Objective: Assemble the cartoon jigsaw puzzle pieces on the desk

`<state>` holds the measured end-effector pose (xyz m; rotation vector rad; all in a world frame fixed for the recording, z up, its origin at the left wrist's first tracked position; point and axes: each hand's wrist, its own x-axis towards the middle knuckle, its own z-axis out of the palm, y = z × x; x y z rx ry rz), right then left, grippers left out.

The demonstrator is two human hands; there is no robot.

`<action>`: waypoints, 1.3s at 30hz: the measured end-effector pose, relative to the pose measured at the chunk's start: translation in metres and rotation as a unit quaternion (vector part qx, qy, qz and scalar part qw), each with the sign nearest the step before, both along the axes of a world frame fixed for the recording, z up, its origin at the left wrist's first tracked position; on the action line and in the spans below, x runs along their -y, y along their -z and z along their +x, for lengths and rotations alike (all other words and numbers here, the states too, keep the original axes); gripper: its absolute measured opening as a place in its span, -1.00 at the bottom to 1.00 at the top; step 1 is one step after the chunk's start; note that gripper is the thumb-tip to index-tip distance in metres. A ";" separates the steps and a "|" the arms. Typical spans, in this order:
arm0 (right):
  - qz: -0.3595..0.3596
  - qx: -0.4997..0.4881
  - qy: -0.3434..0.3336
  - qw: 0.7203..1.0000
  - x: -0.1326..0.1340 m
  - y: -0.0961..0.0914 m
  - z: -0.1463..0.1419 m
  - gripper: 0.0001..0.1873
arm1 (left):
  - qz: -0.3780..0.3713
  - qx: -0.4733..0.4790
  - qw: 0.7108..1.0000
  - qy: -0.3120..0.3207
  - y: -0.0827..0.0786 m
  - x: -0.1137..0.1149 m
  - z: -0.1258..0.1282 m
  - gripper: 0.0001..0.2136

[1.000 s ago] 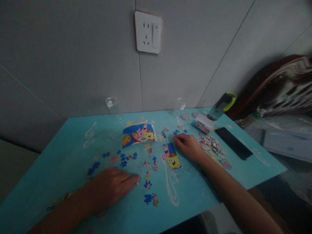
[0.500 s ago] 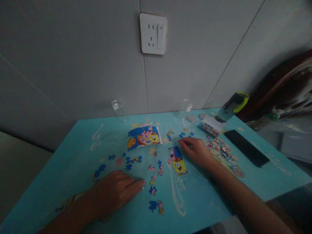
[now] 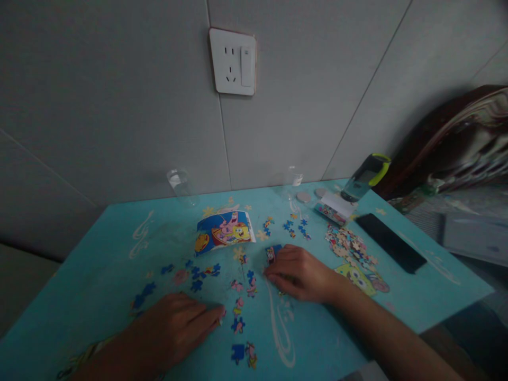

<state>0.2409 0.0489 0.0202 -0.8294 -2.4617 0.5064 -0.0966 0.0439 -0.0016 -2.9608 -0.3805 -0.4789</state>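
Note:
My left hand (image 3: 174,328) lies flat on the turquoise table (image 3: 119,248), fingers stretched toward small loose puzzle pieces (image 3: 238,312). My right hand (image 3: 301,272) rests palm down over a small assembled puzzle section (image 3: 272,252), covering most of it; only its top edge shows. Its fingers are curled slightly onto the section. A larger picture card of cartoon characters (image 3: 224,230) lies farther back. Blue loose pieces (image 3: 200,271) lie scattered between my hands and the card.
A heap of mixed puzzle pieces (image 3: 351,248) lies right of my right hand, beside a black phone (image 3: 391,242). A puzzle box (image 3: 333,207), a bottle with a green cap (image 3: 365,177) and clear cups (image 3: 180,182) stand along the wall. A socket (image 3: 233,62) is above.
My right hand has moved left and toward me, from beside the small assembled section onto it. The left hand has stayed flat in place. The camera has shifted slightly.

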 end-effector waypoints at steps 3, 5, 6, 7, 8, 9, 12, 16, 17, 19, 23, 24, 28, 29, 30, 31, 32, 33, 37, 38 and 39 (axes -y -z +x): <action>-0.008 0.000 0.009 1.000 -0.002 0.000 0.005 -0.79 | 0.003 0.008 1.000 0.002 -0.006 0.000 0.003 -0.63; -0.012 -0.001 0.013 1.000 -0.003 -0.001 0.007 -0.79 | 0.006 0.013 1.000 0.003 -0.008 0.000 0.004 -0.62; -0.012 -0.002 0.015 1.000 -0.004 -0.001 0.008 -0.78 | 0.008 0.012 1.000 0.005 -0.008 0.000 0.004 -0.61; -0.011 -0.001 0.016 1.000 -0.004 -0.002 0.009 -0.78 | 0.009 0.010 1.000 0.006 -0.009 0.000 0.004 -0.60; -0.011 0.001 0.018 1.000 -0.004 -0.002 0.009 -0.78 | 0.011 0.009 1.000 0.008 -0.009 0.000 0.004 -0.59; -0.010 0.004 0.020 1.000 -0.004 -0.002 0.009 -0.77 | 0.011 0.007 1.000 0.010 -0.009 0.000 0.003 -0.58; -0.013 0.015 0.028 0.999 -0.004 -0.003 0.008 -0.77 | 0.005 0.016 1.000 0.012 -0.009 0.000 0.002 -0.59; -0.016 0.018 0.030 0.999 -0.003 -0.001 0.007 -0.76 | -0.003 0.021 1.000 0.008 -0.008 -0.001 0.003 -0.65; -0.016 0.018 0.031 0.999 -0.003 -0.001 0.007 -0.76 | 0.000 0.018 1.000 0.008 -0.009 -0.001 0.003 -0.65; -0.016 0.018 0.034 0.999 -0.003 0.000 0.007 -0.76 | 0.005 0.016 1.000 0.006 -0.009 -0.001 0.004 -0.63; -0.015 0.013 0.036 0.999 -0.004 0.002 0.007 -0.76 | -0.009 0.013 1.000 0.000 -0.006 -0.001 0.003 -0.63; -0.014 0.012 0.035 0.999 -0.004 0.002 0.007 -0.76 | -0.011 0.016 1.000 -0.003 -0.004 -0.001 0.002 -0.64; -0.015 0.015 0.036 0.999 -0.004 0.000 0.006 -0.77 | -0.017 0.027 0.999 -0.008 0.002 -0.001 0.001 -0.66; -0.015 0.014 0.036 0.999 -0.004 0.000 0.006 -0.77 | -0.020 0.027 0.999 -0.007 0.003 -0.001 0.001 -0.66; -0.014 0.014 0.036 0.999 -0.004 0.000 0.007 -0.76 | -0.021 0.029 0.999 -0.005 0.002 -0.001 0.002 -0.66; -0.013 0.014 0.036 0.999 -0.004 0.001 0.007 -0.76 | -0.021 0.033 0.999 -0.003 0.001 -0.001 0.003 -0.66; -0.013 0.014 0.035 0.999 -0.005 0.002 0.008 -0.76 | -0.020 0.035 0.999 -0.001 -0.001 -0.001 0.004 -0.67; -0.011 0.013 0.035 0.999 -0.006 0.004 0.008 -0.76 | -0.019 0.036 0.999 0.002 -0.003 -0.001 0.005 -0.67; 0.022 -0.025 0.042 0.999 -0.005 0.004 0.002 -0.76 | -0.018 0.028 0.999 0.002 -0.008 -0.001 0.006 -0.65; 0.039 -0.047 0.048 0.997 -0.002 -0.001 -0.002 -0.74 | -0.016 0.026 1.000 0.002 -0.007 -0.001 0.005 -0.65; 0.057 -0.068 0.059 0.994 0.004 -0.009 -0.007 -0.71 | -0.016 0.025 1.000 0.000 -0.005 0.000 0.004 -0.65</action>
